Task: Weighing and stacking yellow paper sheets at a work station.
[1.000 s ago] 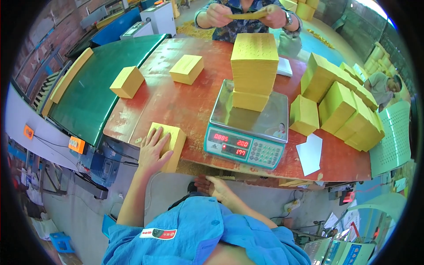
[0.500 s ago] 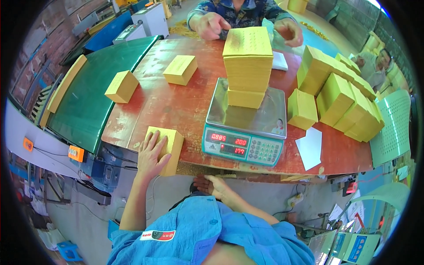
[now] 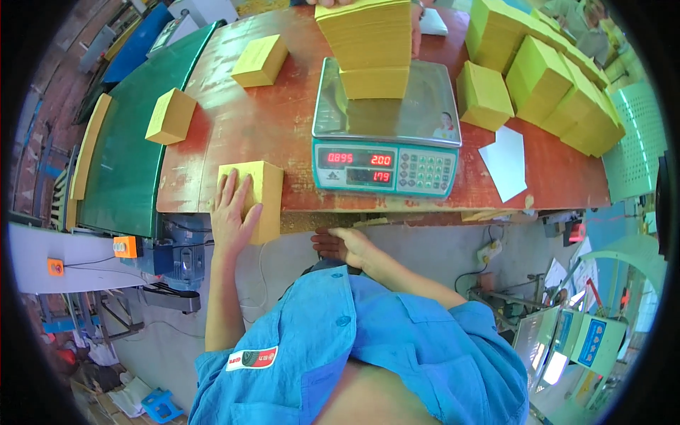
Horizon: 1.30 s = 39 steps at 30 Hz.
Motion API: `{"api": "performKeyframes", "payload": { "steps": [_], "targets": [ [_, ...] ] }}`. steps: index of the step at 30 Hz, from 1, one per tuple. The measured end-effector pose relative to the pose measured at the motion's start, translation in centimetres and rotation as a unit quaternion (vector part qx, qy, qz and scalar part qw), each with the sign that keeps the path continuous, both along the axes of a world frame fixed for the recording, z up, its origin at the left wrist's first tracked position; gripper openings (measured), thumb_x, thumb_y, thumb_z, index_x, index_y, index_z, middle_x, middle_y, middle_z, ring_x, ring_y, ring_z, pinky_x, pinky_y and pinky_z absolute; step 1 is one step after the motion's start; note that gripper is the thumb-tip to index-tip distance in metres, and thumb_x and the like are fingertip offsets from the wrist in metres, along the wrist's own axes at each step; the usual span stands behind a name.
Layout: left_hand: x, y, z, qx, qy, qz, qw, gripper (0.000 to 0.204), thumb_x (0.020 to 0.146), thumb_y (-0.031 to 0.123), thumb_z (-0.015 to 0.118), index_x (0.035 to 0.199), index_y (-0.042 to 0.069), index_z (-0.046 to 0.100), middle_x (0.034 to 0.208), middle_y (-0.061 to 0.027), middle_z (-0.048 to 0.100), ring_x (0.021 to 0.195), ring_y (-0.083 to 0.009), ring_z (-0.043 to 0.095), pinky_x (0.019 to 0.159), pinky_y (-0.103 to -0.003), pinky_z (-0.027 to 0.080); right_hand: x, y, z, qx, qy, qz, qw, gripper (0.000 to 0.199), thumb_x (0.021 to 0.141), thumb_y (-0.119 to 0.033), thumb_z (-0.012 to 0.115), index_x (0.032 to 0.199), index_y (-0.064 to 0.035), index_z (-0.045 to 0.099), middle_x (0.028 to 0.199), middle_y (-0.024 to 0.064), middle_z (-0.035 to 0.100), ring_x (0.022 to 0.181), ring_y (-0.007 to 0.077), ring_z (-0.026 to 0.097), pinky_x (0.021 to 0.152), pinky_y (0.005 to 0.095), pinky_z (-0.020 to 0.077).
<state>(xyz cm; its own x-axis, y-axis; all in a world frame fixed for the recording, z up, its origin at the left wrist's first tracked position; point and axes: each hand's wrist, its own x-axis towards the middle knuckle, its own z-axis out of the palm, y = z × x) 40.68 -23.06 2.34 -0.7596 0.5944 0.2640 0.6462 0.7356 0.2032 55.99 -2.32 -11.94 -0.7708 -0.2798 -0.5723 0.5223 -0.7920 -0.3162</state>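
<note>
My left hand (image 3: 231, 214) lies with its fingers spread over the top of a yellow paper block (image 3: 268, 202) at the table's front edge. My right hand (image 3: 344, 246) hangs before my body just off that edge, fingers stretched out and nothing in them. Ahead, a teal digital scale (image 3: 386, 171) with a steel pan bears a tall stack of yellow paper (image 3: 368, 46). A co-worker's hand (image 3: 416, 32) touches the far right side of this stack. Fingers of the other hand show at its top, and the rest of that person is mostly cut off.
Two yellow blocks sit to the left: one (image 3: 259, 61) on the red table (image 3: 241, 127), another (image 3: 171, 117) by the green conveyor belt (image 3: 131, 170). Several yellow stacks (image 3: 542, 81) stand at right. A white paper sheet (image 3: 506, 166) lies beside the scale.
My view has tipped down, so the table sits higher in the picture. The co-worker's hands, apart from the tall stack before, now touch it. The scale's readout has changed. My hands keep their places.
</note>
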Motion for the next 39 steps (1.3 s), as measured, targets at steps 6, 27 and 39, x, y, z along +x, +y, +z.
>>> {"api": "performKeyframes", "payload": {
  "steps": [6,27,39],
  "targets": [
    [0.0,0.2,0.0,-0.007,-0.019,-0.001,1.000,0.059,0.083,0.033,0.062,0.137,0.013,0.050,0.149,-0.0125,0.036,0.139,-0.0333,0.029,0.111,-0.046,0.024,0.1,0.0,-0.3,-0.011,-0.005,-0.012,1.000,0.032,0.098,-0.021,0.043,0.120,-0.0011,0.054,0.111,0.0150,0.065,0.099,0.0259,0.064,0.081,0.0370,0.0519],
    [-4.1,-4.3,0.5,0.197,-0.214,0.070,0.954,0.052,0.093,0.021,0.048,0.141,0.002,0.040,0.150,-0.0211,0.030,0.140,-0.0331,0.026,0.113,-0.039,0.022,-9.2,-6.6,7.6,0.079,0.142,0.024,0.986,0.050,0.093,-0.020,0.053,0.137,0.0000,0.042,0.126,0.0104,0.055,0.114,0.0240,0.053,0.101,0.0365,0.0392],
    [-8.0,10.2,2.7,0.563,-0.676,-0.092,0.466,0.048,0.095,0.038,0.049,0.130,0.005,0.050,0.125,-0.0109,0.059,0.111,-0.0208,0.059,0.094,-0.036,0.048,-11.0,4.8,21.6,0.802,0.352,-0.155,0.457,0.079,0.088,-0.036,0.062,0.144,0.0058,0.025,0.150,0.0257,0.026,0.139,0.0407,0.026,0.112,0.0471,0.0240]
  ]
}}
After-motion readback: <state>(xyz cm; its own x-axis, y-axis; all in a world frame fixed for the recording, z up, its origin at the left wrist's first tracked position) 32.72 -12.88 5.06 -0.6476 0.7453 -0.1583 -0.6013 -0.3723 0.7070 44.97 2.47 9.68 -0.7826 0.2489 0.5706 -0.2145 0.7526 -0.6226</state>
